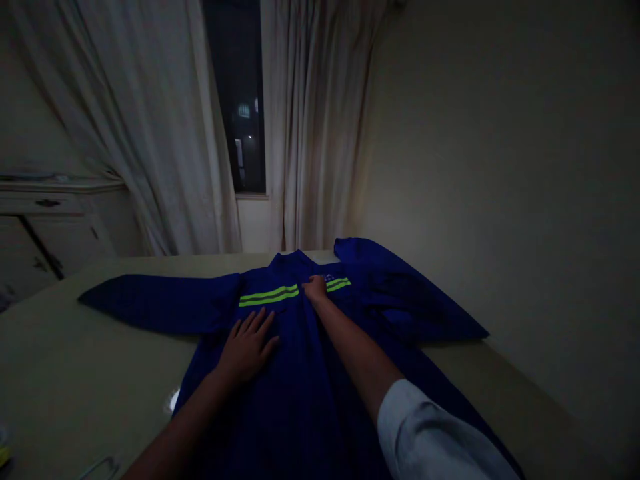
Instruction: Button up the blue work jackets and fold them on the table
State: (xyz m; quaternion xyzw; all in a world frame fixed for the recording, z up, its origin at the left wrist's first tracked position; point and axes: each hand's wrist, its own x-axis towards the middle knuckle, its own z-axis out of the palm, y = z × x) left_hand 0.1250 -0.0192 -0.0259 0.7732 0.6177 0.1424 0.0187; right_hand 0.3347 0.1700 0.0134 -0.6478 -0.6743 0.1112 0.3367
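A dark blue work jacket (295, 373) with yellow-green reflective stripes across the chest lies spread on the table, its collar at the far end. One sleeve stretches out to the left; the other is bent on the right. My left hand (249, 345) rests flat on the jacket's left front below the stripe, fingers spread. Up at the chest, my right hand (315, 288) is closed on the front edge of the jacket, between the two stripe ends and beside a small emblem (329, 277). Its fingertips are partly hidden.
The pale table (100, 373) runs back toward light curtains (320, 133) and a dark window (245, 100). A wall (500, 167) borders it on the right. A cabinet (65, 220) stands at the left. Near the front left lies a thin metal loop (100, 467).
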